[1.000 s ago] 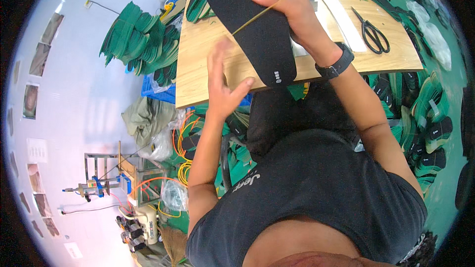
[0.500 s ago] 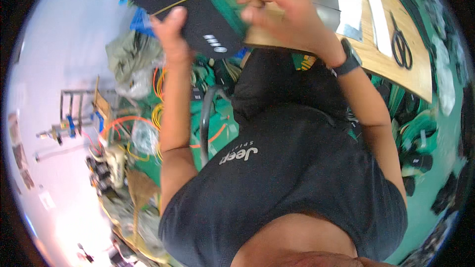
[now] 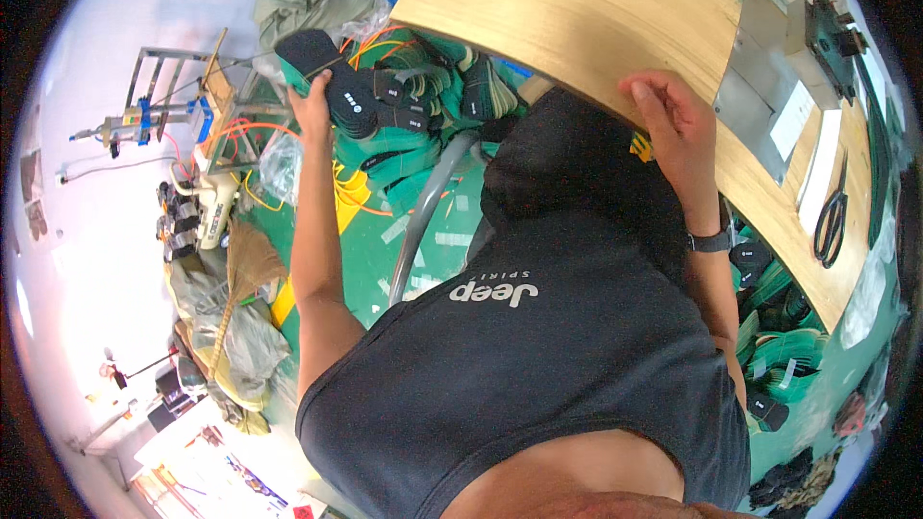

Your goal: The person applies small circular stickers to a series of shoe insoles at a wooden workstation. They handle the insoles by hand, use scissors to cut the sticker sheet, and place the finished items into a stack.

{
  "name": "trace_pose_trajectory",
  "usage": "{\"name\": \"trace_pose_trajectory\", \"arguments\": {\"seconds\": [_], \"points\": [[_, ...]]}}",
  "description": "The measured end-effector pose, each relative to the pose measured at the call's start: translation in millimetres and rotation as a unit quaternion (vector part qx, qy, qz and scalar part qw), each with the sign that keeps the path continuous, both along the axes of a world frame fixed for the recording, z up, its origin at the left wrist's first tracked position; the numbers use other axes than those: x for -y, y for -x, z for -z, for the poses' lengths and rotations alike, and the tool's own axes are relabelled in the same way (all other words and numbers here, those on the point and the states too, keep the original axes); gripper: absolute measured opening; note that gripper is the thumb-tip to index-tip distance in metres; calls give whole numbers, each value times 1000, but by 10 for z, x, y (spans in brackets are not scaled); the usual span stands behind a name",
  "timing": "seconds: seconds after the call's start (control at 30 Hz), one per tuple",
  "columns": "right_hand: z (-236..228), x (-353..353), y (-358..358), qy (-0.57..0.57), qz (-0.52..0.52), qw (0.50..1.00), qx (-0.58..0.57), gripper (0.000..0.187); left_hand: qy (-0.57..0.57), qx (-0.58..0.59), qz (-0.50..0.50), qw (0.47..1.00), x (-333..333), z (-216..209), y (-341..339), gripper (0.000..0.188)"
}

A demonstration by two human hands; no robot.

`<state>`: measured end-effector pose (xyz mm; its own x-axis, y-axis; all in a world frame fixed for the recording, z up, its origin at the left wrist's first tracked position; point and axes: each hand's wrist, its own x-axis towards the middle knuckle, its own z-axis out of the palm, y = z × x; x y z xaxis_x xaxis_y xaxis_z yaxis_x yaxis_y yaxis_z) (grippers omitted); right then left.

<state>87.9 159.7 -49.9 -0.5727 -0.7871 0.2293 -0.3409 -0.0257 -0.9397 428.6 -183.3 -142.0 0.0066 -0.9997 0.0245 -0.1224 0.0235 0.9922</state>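
My left hand [image 3: 313, 108] is off to the left, away from the table, gripping a bundle of black, green-sided insoles [image 3: 310, 50] with pale marks at the lower end. A thin band crosses the bundle near my fingertips; the palm side of the grip is hidden. Under and beside it lie more black and green insole bundles [image 3: 423, 101], so the bundle's lower end partly merges with them. My right hand [image 3: 673, 115], with a dark watch on its wrist, is at the near edge of the wooden table [image 3: 567, 0]. Its fingers are loosely bent and apart, with nothing visible in them.
Black scissors [image 3: 832, 221] lie at the table's right, by a white strip [image 3: 815, 173] and a metal plate [image 3: 760, 106] with a dark device [image 3: 829, 43]. A curved grey tube [image 3: 433, 216] stands left of my lap. A broom [image 3: 252, 264] leans further left.
Both hands were stretching a thin yellowish band over the bundle by the table. Now my left hand has carried the bundle left, the band lies across it, and my right hand has let go.
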Motion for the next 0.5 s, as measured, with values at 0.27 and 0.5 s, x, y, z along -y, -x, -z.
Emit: {"name": "trace_pose_trajectory", "arguments": {"seconds": [0.27,0.5], "points": [[-73,-32,25,3,18,1000,-17,11,102,273,-52,955,1278,306,1021,85],[-127,-42,-27,4,47,998,-43,10,344,-16,368,864,391,-1922,3463,39]]}}
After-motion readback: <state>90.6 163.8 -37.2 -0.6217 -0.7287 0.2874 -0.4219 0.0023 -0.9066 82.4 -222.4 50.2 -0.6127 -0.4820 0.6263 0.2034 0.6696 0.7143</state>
